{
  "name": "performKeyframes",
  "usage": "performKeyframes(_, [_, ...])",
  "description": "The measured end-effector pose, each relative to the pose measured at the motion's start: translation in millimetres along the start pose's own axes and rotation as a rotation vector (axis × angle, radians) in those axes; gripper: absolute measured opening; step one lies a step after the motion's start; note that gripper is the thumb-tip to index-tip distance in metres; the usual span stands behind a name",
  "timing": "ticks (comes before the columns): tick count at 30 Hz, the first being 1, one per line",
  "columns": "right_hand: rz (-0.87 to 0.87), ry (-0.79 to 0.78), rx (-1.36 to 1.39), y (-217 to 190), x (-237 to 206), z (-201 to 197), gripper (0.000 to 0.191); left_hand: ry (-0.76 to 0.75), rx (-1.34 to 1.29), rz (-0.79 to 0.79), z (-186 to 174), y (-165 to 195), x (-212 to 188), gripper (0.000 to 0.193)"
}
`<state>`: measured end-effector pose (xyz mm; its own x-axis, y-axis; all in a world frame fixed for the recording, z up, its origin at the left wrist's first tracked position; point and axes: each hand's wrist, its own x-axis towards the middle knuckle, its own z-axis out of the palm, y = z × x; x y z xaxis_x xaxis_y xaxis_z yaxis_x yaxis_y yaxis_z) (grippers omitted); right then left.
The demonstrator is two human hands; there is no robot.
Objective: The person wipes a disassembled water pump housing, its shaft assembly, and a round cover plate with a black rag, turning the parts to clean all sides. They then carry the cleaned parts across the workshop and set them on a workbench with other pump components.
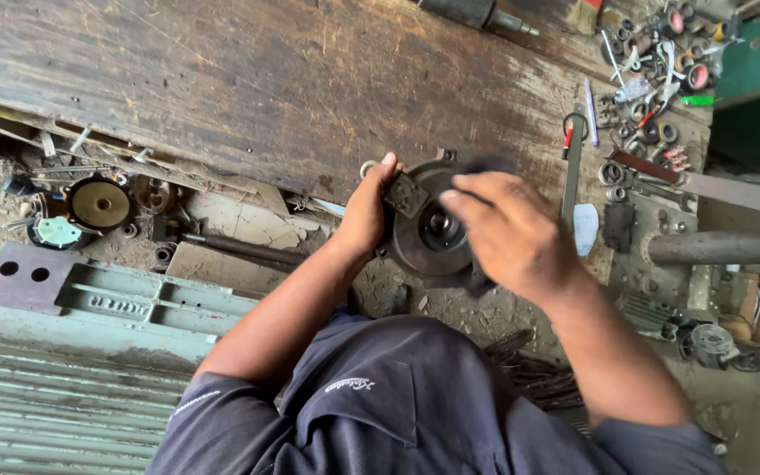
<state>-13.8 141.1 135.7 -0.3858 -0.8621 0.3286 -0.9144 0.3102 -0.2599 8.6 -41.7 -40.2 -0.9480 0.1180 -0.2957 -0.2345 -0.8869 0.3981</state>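
Bare worn bench top (248,79) beyond; crowded small parts (653,79) rightward, metal bar (572,167) alongside.

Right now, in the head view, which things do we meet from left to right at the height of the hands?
Round brass-coloured part → left hand → dark round metal disc → right hand → pale blue flat piece → grey pipe.

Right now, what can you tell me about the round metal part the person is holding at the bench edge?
The round motor end cover is dark, greasy cast metal with a shiny hub and bearing at its centre and a squarish lug on its upper left. It stands on edge against the worn wooden bench, face toward the camera. The left hand grips its left rim; the blurred right hand covers its right side.
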Motion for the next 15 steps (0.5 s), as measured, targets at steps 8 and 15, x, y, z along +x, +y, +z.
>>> performKeyframes(8, [0.459,0.111,-0.207,-21.0,-13.2,27.1,0.05,0.012,0.049,0.135,-3.6,12.4,-3.3,0.054])
performKeyframes(15, [0.477,0.265,0.019,-35.0,0.6,24.3,0.042,0.042,-0.008,0.185,-7.4,11.1,11.5,0.054])
